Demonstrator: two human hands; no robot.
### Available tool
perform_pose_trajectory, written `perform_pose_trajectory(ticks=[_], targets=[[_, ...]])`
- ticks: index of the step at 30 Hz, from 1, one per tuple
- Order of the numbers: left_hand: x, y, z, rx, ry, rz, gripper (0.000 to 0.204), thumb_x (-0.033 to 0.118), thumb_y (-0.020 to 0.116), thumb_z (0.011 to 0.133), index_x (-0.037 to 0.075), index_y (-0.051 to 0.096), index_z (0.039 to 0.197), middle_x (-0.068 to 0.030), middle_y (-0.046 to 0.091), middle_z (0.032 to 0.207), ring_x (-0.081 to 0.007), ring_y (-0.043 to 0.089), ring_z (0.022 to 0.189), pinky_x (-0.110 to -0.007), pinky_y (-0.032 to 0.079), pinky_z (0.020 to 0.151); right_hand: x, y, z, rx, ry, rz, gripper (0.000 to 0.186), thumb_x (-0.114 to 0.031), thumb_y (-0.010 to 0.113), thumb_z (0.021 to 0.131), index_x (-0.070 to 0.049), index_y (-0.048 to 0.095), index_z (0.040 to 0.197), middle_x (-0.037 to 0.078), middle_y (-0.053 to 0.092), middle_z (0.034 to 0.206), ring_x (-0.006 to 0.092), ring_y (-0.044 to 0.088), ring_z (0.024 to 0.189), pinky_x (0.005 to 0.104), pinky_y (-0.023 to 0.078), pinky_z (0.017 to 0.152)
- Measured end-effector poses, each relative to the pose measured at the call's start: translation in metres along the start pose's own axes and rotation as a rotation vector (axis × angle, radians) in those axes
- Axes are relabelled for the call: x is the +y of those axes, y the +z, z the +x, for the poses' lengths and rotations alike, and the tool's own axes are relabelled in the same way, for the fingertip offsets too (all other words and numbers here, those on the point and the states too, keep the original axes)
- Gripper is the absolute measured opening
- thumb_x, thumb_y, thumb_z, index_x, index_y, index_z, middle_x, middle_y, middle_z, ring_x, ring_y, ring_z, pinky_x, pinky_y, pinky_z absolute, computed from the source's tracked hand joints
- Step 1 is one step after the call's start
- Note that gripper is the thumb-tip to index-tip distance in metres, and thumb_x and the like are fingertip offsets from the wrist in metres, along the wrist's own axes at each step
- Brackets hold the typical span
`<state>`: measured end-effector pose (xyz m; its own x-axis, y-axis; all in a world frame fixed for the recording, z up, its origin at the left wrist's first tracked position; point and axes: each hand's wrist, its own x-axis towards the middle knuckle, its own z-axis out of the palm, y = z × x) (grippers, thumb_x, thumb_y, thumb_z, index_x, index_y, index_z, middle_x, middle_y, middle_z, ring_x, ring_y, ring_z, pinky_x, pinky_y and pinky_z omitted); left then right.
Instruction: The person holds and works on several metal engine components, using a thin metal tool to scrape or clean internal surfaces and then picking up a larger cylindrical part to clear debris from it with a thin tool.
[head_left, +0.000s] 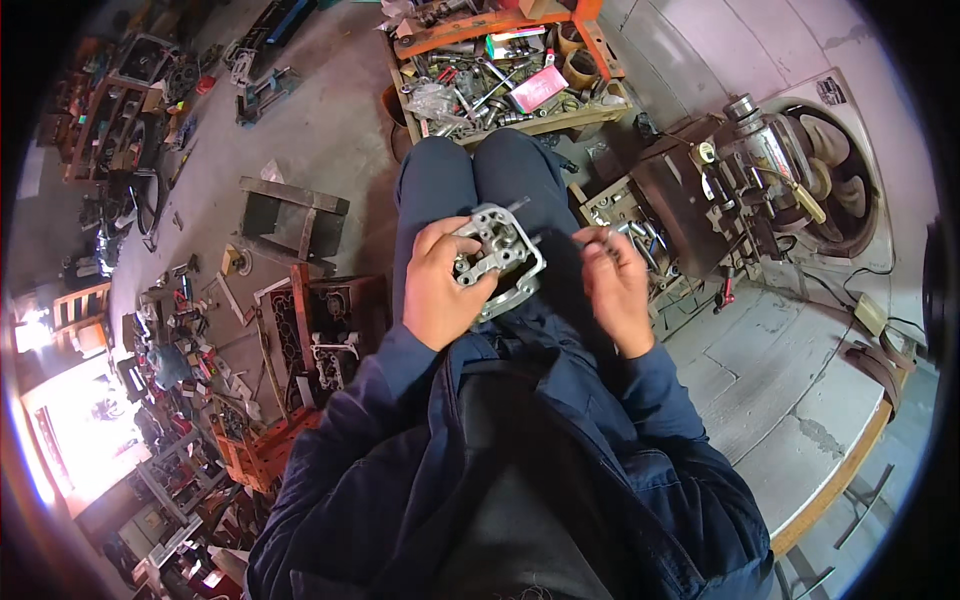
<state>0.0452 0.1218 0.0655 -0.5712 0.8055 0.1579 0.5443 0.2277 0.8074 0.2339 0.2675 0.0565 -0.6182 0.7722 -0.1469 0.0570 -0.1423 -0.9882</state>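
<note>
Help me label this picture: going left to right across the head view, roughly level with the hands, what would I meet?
Open crate, left hand, metal cylinder head, right hand, red handle, beige box.

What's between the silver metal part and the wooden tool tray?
In the head view, two knees in dark blue trousers lie between the silver holed metal part and the cluttered wooden tray.
</note>
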Motion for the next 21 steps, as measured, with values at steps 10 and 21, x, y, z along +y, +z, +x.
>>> perform_pose_trajectory(ticks=[10, 21], targets=[[0.005, -0.002, 0.007, -0.078, 0.020, 0.155, 0.026, 0.018, 0.077, 0.080, 0.000, 0.067, 0.096, -0.0144, 0.059, 0.120, -0.0347, 0.053, 0.114, -0.046, 0.042, 0.099, -0.003, -0.003, 0.004, -0.107, 0.463, 0.488, 0.014, -0.025, 0.047, 0.105, -0.012, 0.049, 0.104, -0.001, 0.043, 0.083, 0.0092, 0.041, 0.067, 0.0245, 0.038, 0.059], [0.000, -0.028, 0.072, -0.485, 0.256, -0.013, 0.007, 0.000, 0.067, 0.083, -0.006, 0.065, 0.080, -0.0151, 0.072, 0.110, -0.0310, 0.068, 0.103, -0.038, 0.052, 0.089, -0.028, -0.011, -0.011, -0.284, 0.003, -0.228, 0.024, -0.022, 0.061, 0.102, 0.000, 0.069, 0.105, 0.006, 0.064, 0.095, 0.0141, 0.057, 0.089, 0.0310, 0.047, 0.084]])
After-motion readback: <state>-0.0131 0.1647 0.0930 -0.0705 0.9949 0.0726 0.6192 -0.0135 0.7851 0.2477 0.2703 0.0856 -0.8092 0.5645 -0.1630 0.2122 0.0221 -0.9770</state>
